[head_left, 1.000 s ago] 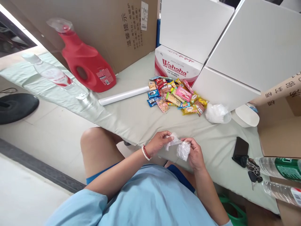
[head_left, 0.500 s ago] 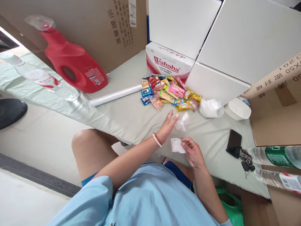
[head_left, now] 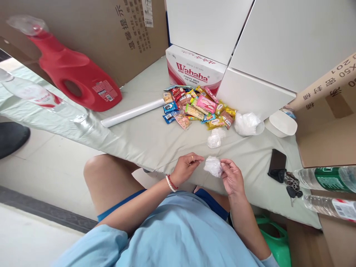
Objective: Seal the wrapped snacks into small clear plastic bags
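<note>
The right hand [head_left: 233, 177] is holding a crumpled wad of clear plastic film [head_left: 213, 167] between thumb and fingers, at the wad's right side, just above the near edge of the cloth-covered desk [head_left: 155, 144]. The left hand [head_left: 185, 168] is facing it from the other side, its fingertips drawn narrowly together and pointing at the wad's left edge; whether they are gripping a strand of film, I cannot tell. A pair of bracelets [head_left: 171, 183], one white-beaded and one red, is circling the left wrist. A second crumpled piece of film [head_left: 214, 138] is lying on the desk just beyond the wad. Behind that piece, a heap of wrapped snacks [head_left: 198, 107] is resting in front of a red-and-white Wahaha box [head_left: 191, 70]. A white plastic bundle [head_left: 247, 124] is sitting just right of the heap, with a white bowl [head_left: 281, 123] standing beside it. Farther right, a black phone [head_left: 278, 161] is lying next to a bunch of keys [head_left: 293, 185]. Left of the heap, a white roll [head_left: 132, 113] is lying at a slant, one end pointing toward the snacks, and a red jug [head_left: 78, 76] is standing beyond it.
</note>
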A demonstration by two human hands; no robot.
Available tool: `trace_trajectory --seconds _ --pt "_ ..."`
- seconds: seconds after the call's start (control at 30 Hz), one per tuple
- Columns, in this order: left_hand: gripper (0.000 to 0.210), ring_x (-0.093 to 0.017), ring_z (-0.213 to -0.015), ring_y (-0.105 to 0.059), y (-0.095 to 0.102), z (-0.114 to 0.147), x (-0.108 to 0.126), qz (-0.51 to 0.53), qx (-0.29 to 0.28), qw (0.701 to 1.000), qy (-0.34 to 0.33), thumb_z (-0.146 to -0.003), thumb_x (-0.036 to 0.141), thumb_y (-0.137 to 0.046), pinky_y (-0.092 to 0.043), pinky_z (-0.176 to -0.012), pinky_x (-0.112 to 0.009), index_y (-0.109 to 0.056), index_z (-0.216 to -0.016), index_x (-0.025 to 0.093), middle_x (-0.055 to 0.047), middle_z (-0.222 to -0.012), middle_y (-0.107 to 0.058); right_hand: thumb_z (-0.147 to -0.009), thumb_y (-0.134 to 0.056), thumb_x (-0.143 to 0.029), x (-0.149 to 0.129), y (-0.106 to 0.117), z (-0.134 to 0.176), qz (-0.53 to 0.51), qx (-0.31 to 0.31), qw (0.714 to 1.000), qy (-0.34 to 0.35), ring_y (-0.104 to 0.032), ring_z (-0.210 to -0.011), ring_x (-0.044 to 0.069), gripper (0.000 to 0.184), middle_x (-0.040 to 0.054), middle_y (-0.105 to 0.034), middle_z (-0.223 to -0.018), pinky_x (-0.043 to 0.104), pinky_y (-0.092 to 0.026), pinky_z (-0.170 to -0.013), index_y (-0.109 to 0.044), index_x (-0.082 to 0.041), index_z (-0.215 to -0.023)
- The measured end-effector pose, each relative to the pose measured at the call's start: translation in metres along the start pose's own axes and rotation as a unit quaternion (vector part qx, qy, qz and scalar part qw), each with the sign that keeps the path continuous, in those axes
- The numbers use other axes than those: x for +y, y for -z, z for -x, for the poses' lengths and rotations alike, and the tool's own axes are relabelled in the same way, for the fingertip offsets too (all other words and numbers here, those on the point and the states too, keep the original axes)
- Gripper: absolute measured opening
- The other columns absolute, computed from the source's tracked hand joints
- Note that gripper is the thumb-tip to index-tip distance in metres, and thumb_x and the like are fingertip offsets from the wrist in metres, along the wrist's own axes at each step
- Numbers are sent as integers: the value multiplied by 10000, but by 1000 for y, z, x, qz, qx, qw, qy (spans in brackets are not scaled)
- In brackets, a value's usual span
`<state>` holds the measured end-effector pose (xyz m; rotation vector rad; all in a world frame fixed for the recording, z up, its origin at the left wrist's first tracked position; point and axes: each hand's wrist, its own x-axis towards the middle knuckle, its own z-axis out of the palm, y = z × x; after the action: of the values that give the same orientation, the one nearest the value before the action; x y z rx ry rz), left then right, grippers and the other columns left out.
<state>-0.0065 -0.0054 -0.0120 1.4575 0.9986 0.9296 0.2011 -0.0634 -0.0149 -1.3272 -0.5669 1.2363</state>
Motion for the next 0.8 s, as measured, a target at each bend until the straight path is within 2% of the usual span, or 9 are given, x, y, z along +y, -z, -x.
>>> trace_trajectory --seconds 0.13,0.2,0.27,0.33,0.4,0.53,0.63,0.7,0.8 --pt "265 -147 -682 -587 12 11 1 34 58 993 94 -859 465 -681 -438 -629 -261 -720 -873 204 -32 -791 -677 -682 -893 -395 4 3 -4 -5 64 997 31 -618 -746 155 340 -1 -682 -813 287 -498 -704 -699 -229 -907" --pt "366 -132 -620 -573 4 14 3 83 -5 983 163 -852 555 -668 -412 -552 -245 -658 -859 189 -24 -772 -660 -715 -881 -373 6 -6 1 34 62 994 80 -633 -813 161 322 11 -699 -855 297 -503 -771 -702 -229 -941" --pt "437 -131 -609 -573 -9 14 4 124 -72 970 194 -814 613 -684 -405 -519 -238 -624 -856 182 -18 -765 -645 -747 -864 -350 6 -18 8 70 18 992 101 -640 -864 167 302 23 -714 -914 311 -505 -822 -708 -236 -980" --pt "449 -122 -618 -552 -19 10 3 144 -68 970 183 -764 605 -733 -421 -542 -236 -611 -816 176 1 -722 -606 -757 -856 -340 4 -29 12 79 -20 992 99 -635 -871 166 297 26 -713 -933 316 -507 -832 -712 -241 -997" --pt "419 -104 -610 -509 -20 7 0 154 -36 975 159 -745 558 -762 -425 -582 -233 -598 -758 172 26 -660 -558 -739 -865 -340 1 -31 12 52 -11 994 94 -619 -851 156 304 20 -696 -917 301 -505 -805 -712 -238 -981" --pt "309 -98 -649 -510 3 10 -3 197 -16 967 162 -738 427 -783 -425 -618 -221 -616 -736 167 18 -676 -587 -664 -910 -332 -6 -7 1 -28 48 998 44 -558 -737 119 350 -8 -636 -850 240 -457 -630 -693 -236 -920" --pt "284 -128 -805 -597 20 16 -1 301 32 932 200 -688 357 -801 -513 -711 -251 -586 -705 172 -18 -896 -660 -657 -913 -342 -7 12 -3 -33 42 998 -13 -518 -679 110 346 -10 -617 -833 228 -424 -558 -686 -235 -895" --pt "299 -156 -889 -631 24 20 2 358 39 907 217 -657 333 -817 -562 -773 -304 -569 -692 169 -28 -1007 -664 -696 -893 -378 -6 13 -1 -13 26 999 -13 -539 -727 119 346 10 -645 -931 232 -454 -587 -701 -246 -952" --pt "288 -168 -903 -650 21 24 6 371 9 903 218 -659 313 -827 -576 -785 -313 -585 -698 162 -44 -1018 -684 -735 -873 -407 -5 -2 6 42 -39 998 17 -596 -937 154 479 35 -646 -1238 258 -516 -736 -695 -302 -1167"
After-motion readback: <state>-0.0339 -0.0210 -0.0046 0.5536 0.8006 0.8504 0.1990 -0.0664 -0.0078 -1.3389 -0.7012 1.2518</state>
